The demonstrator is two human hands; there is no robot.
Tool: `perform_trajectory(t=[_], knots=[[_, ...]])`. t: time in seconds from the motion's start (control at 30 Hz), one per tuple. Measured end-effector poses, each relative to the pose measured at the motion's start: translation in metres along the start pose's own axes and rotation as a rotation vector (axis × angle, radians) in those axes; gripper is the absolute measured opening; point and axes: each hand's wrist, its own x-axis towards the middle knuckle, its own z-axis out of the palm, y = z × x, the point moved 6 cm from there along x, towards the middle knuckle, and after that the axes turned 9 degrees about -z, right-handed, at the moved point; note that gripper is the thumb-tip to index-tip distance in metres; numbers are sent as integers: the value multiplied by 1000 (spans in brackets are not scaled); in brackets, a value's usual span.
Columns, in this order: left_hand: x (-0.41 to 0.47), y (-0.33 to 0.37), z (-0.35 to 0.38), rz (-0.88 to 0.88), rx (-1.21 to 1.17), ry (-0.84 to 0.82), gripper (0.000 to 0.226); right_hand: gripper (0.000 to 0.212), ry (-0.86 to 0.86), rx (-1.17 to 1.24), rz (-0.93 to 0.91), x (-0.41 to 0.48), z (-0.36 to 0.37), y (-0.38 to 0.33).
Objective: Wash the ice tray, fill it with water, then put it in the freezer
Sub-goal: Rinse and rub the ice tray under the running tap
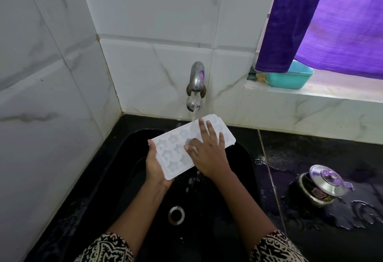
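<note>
here: white ice tray (176, 149) held tilted over the black sink (240, 170), far end under the running tap (195, 83); star-shaped cells, wet. left hand (155, 168) grips its near end, thumb on the rim. right hand (209, 154) lies flat on the cells, fingers spread, holding nothing. steel pot (315, 195) on wet counter (310, 154), lid (325, 181) askew, dark label unreadable, contents hidden. teal tub (290, 80) on sill (331, 93), contents hidden.

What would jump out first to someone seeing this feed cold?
The white ice tray sits tilted under the running tap, above the black sink. The left grip holds its near end, and the right grip lies flat on top, fingers spread. Next come the purple curtain at upper right and a lidded steel pot on the wet counter to the right.
</note>
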Motion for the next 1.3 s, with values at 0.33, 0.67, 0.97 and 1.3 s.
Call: perform_trajectory(t=[0.33, 0.67, 0.97, 1.3], knots=[[1, -3, 3, 0, 5, 28, 83, 41, -16, 13, 12, 3, -4, -2], [0, -3, 3, -8, -30, 27, 82, 45, -30, -39, -10, 0, 2, -9], [4, 0, -7, 30, 10, 100, 77, 32, 155, 121, 51, -25, -19, 19], [5, 7, -4, 39, -39, 110, 79, 39, -4, -9, -43, -15, 1, -2]])
